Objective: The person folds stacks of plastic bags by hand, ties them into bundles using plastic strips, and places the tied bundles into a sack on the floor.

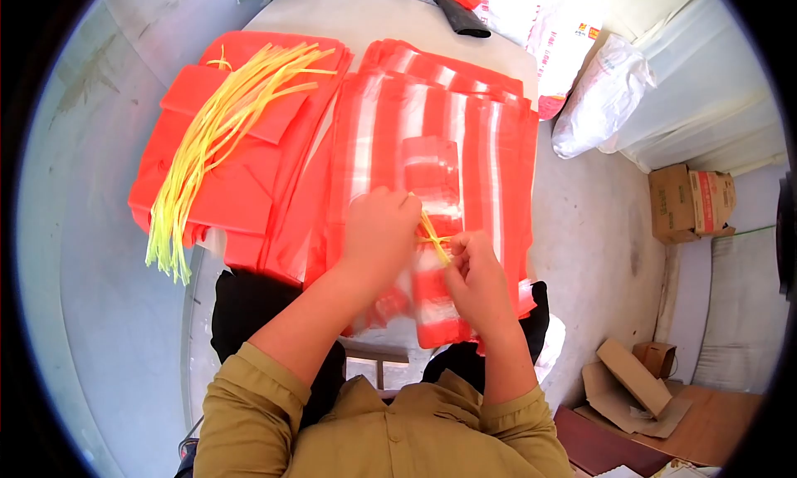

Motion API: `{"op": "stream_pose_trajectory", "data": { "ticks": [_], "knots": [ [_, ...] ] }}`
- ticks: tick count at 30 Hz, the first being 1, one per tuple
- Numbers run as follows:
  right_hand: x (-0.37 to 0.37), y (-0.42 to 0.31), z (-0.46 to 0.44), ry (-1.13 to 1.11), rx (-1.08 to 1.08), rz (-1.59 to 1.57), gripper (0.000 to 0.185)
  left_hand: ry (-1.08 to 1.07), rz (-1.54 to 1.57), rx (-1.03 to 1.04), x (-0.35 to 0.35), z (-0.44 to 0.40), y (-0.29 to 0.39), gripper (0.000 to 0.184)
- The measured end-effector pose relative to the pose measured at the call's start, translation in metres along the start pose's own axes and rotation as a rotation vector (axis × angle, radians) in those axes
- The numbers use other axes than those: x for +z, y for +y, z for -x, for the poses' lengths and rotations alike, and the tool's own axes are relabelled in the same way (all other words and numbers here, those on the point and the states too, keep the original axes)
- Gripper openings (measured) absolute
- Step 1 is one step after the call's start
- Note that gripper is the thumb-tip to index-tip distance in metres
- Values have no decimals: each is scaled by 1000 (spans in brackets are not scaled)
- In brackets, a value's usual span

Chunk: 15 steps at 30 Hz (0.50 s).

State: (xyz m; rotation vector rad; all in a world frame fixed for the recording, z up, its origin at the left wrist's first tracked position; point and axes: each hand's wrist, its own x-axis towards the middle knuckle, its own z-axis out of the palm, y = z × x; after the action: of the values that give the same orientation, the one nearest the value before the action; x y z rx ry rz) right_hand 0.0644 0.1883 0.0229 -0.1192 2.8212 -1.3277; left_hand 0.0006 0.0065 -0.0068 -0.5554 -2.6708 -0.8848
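Observation:
Both hands are closed around a thin yellow strip (433,240), whose ends cross over a folded bundle of red plastic bags (433,179). My left hand (380,229) grips the strip from the left, its fingertips near the upper end. From the lower right, my right hand (480,280) pinches the other end between thumb and fingers. Beneath the bundle lies a wide stack of shiny red plastic bags (508,171). To the left, a loose bunch of yellow strips (212,142) is draped over another pile of folded red bags (178,166).
A black and red item (458,9) lies at the table's far edge, near printed white sacks (556,34). On the right are a white plastic sack (604,96), a cardboard box (689,202) and flattened cardboard (631,387). My knees are under the near edge.

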Motion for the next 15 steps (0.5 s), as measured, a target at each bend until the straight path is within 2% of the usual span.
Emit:
{"op": "stream_pose_trajectory", "data": {
  "ticks": [2,4,5,6,8,11,14,15],
  "knots": [
    [1,6,2,1,-1,-44,24,81,-6,46,6,0,-4,9],
    [-1,13,3,101,38,-100,28,228,127,-50,-9,-5,9,12],
    [-3,16,4,155,59,-127,31,191,212,-106,-16,-6,13,14],
    [-6,19,3,110,69,-90,35,158,293,-166,-23,-6,17,16],
    [-10,22,-1,22,87,-18,44,-128,477,-303,-36,3,13,22],
    [-7,20,1,23,49,106,54,-417,635,-291,-23,23,4,28],
    [-9,5,-3,5,179,-164,55,-413,604,-321,-30,30,10,37],
    [-11,-2,-2,0,224,-414,55,-414,734,-428,-32,29,12,41]
  ]
}}
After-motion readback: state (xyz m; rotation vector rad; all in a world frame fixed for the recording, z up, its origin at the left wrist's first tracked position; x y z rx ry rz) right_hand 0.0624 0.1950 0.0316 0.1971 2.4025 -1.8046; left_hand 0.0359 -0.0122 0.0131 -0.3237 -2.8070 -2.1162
